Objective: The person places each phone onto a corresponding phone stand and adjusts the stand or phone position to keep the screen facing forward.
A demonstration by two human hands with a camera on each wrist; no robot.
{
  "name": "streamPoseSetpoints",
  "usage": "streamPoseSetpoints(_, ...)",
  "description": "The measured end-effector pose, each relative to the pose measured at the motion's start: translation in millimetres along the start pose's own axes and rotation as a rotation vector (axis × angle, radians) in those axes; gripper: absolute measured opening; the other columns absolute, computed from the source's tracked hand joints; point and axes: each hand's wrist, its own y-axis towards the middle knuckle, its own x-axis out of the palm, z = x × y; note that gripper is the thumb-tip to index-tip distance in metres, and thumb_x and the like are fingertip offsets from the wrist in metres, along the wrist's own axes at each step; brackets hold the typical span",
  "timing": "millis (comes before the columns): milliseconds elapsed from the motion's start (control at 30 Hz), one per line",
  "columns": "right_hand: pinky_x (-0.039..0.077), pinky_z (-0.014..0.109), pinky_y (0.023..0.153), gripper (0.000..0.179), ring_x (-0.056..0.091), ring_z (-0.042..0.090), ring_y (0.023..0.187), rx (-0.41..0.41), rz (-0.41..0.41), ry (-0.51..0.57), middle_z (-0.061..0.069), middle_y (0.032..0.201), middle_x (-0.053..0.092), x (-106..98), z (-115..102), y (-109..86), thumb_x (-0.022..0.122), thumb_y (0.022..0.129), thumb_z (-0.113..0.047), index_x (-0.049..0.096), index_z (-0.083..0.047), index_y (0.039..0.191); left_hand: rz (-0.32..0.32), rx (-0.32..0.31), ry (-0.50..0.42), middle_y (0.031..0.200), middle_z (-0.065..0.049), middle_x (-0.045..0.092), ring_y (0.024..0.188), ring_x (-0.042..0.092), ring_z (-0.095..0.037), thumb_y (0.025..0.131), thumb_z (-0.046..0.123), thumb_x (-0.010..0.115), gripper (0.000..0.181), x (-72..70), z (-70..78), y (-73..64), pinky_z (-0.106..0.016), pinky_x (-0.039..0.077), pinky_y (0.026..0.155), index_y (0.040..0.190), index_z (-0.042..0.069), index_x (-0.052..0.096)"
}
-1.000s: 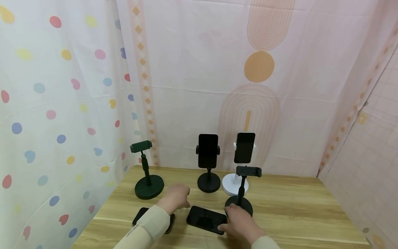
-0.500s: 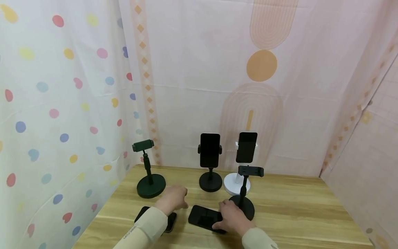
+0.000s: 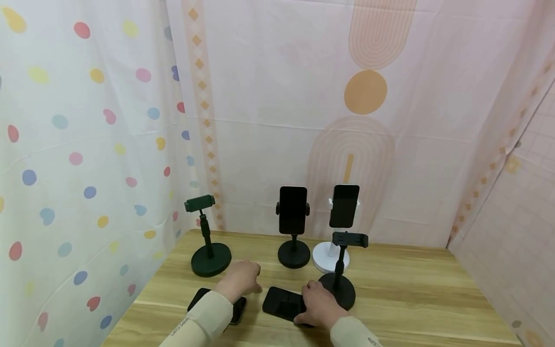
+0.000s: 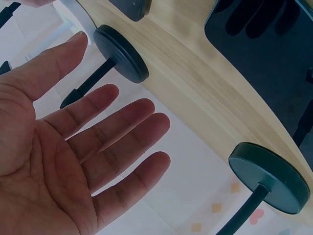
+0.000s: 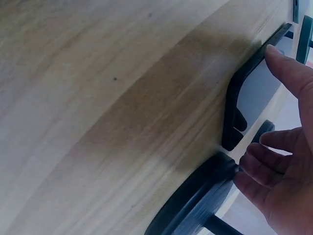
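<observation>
4 phone stands (image 3: pixel 210 241), 4 phones (image 3: pixel 284 304), 2 hands (image 3: pixel 318 304).
</observation>
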Motion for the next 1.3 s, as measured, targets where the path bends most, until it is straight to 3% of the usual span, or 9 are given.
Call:
streamPoseSetpoints(233, 0.051, 0.042, 0.089, 0.071, 0.054, 0.027, 0.103, -0.036, -0.005, -0.030, 0.014, 0.115, 0.058, 5, -8, 2.3, 0.083, 0.076, -0.050, 0.063, 0.001, 0.123, -0.001, -0.006, -0.015, 0.093, -0.008, 0.070, 0.083, 0.066, -0.028, 0.078, 0.026, 0.085, 0.033, 2.9, -1.7, 0.6, -0.046, 0.054, 0.073, 0.099, 0.005, 0.072)
streamPoseSetpoints(600, 0.049, 0.045, 0.092, 0.071, 0.053, 0.031, 0.111, 0.028, -0.032, 0.033, 0.017, 0.119, 0.054, 10, -14, 0.7, 0.081, 0.080, -0.045, 0.060, 0.003, 0.128, -0.005, -0.007, -0.013, 0.093, -0.008, 0.069, 0.082, 0.065, -0.027, 0.078, 0.026, 0.085, 0.032, 7.7, -4.2, 3.1, -0.044, 0.054, 0.072, 0.098, 0.004, 0.072)
streamPoseSetpoints(800, 0.050, 0.045, 0.089, 0.072, 0.051, 0.031, 0.105, 0.070, -0.041, 0.035, 0.018, 0.114, 0.052, 12, -18, 1.0, 0.083, 0.080, -0.042, 0.058, 0.007, 0.126, -0.018, -0.018, -0.013, 0.092, -0.007, 0.068, 0.081, 0.065, -0.027, 0.079, 0.026, 0.085, 0.030, 7.8, -3.3, 2.7, -0.046, 0.054, 0.071, 0.096, 0.005, 0.072)
streamPoseSetpoints(1033, 0.050, 0.042, 0.085, 0.061, 0.049, 0.028, 0.099, 0.072, -0.066, 0.007, 0.015, 0.109, 0.051, 11, -20, 0.1, 0.081, 0.082, -0.040, 0.062, 0.004, 0.120, -0.017, -0.021, -0.019, 0.089, -0.006, 0.067, 0.079, 0.064, -0.025, 0.079, 0.026, 0.085, 0.029, 6.8, -4.1, 2.8, -0.045, 0.053, 0.070, 0.094, 0.005, 0.071)
streamPoseSetpoints(1300, 0.049, 0.041, 0.084, 0.062, 0.049, 0.026, 0.097, 0.067, -0.057, 0.047, 0.013, 0.109, 0.052, 10, -14, 0.0, 0.084, 0.079, -0.041, 0.064, 0.001, 0.119, -0.017, -0.015, -0.022, 0.092, -0.007, 0.068, 0.082, 0.065, -0.027, 0.079, 0.027, 0.084, 0.031, 6.9, -3.5, 2.6, -0.046, 0.054, 0.072, 0.097, 0.005, 0.072)
